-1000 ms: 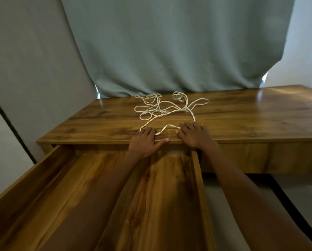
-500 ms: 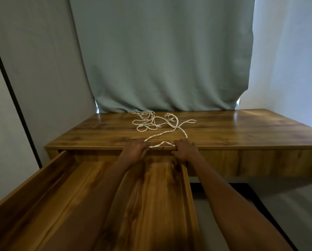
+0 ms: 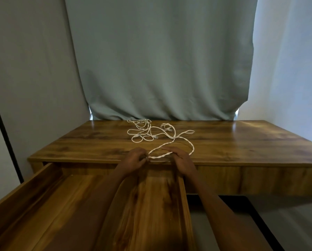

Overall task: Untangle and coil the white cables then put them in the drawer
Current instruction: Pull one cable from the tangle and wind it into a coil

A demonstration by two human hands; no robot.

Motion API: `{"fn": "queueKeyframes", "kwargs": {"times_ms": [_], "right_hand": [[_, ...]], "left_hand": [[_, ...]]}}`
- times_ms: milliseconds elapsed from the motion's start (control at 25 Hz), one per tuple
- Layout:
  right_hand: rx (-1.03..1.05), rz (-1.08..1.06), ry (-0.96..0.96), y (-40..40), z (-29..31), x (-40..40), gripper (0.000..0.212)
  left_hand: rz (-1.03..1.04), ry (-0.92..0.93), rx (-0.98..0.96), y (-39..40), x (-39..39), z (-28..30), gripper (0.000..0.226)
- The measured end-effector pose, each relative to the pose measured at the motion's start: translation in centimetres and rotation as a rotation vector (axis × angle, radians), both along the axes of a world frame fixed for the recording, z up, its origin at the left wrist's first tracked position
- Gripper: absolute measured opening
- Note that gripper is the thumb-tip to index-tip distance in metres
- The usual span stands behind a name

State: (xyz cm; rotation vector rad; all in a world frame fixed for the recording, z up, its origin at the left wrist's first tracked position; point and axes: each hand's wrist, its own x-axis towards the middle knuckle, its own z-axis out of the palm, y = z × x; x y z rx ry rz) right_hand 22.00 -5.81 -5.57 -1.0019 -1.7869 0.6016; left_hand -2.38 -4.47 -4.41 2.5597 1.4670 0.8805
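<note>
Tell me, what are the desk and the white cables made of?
Desk: looks like wood or wood-look laminate, brown grain with a glossy shine. White cables: seem braided or twisted cord, maybe fabric-covered; a spiral texture shows.

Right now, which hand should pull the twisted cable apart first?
Probably the left hand: its grip pinches the near bend of the white cables. The right hand holds the twisted strand farther along and can steady it.

— Count's in: two hands, left hand [image 3: 133, 159] and right hand [image 3: 183, 160], one tangle of white cables [image 3: 151, 133].
— Furniture?
— One desk [image 3: 242, 142], one open drawer [image 3: 43, 205], one curtain [image 3: 160, 60].
</note>
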Motion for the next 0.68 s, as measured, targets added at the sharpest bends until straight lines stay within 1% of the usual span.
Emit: {"fn": "queueKeyframes", "kwargs": {"times_ms": [80,120,200,280,320,440,520,600,640,680], "right_hand": [[0.016,-0.050,0.036,0.2,0.2,1.7,0.045],[0.045,-0.103,0.008,0.5,0.2,2.6,0.045],[0.096,-0.229,-0.179,1.3,0.1,4.7,0.042],[0.115,-0.302,-0.427,1.9,-0.2,6.7,0.040],[0.113,-0.320,-0.499,1.9,-0.4,7.4,0.039],[0.102,-0.369,-0.512,2.1,-0.7,8.1,0.039],[0.116,-0.415,-0.594,2.8,-0.9,8.0,0.036],[0.156,-0.424,-0.647,3.1,-1.0,7.4,0.035],[0.202,-0.390,-0.616,3.3,-1.0,7.0,0.037],[0.254,-0.336,-0.532,3.5,-1.0,6.3,0.039]], "left_hand": [[0.000,-0.031,0.006,0.4,1.0,0.4,0.028],[0.008,-0.030,0.017,0.5,1.7,0.7,0.032],[0.030,-0.039,0.107,0.7,3.0,1.2,0.028],[0.013,-0.066,0.296,0.9,3.8,1.4,0.022],[-0.013,-0.049,0.373,0.8,4.0,1.3,0.021],[-0.053,0.068,0.442,0.5,3.3,0.4,0.025],[-0.019,0.077,0.464,0.9,1.6,-0.5,0.029],[0.047,-0.038,0.411,1.2,-0.7,-0.9,0.031],[0.081,-0.118,0.370,1.3,-1.8,-0.9,0.030],[0.122,-0.195,0.324,1.5,-2.8,-0.9,0.028]]}}
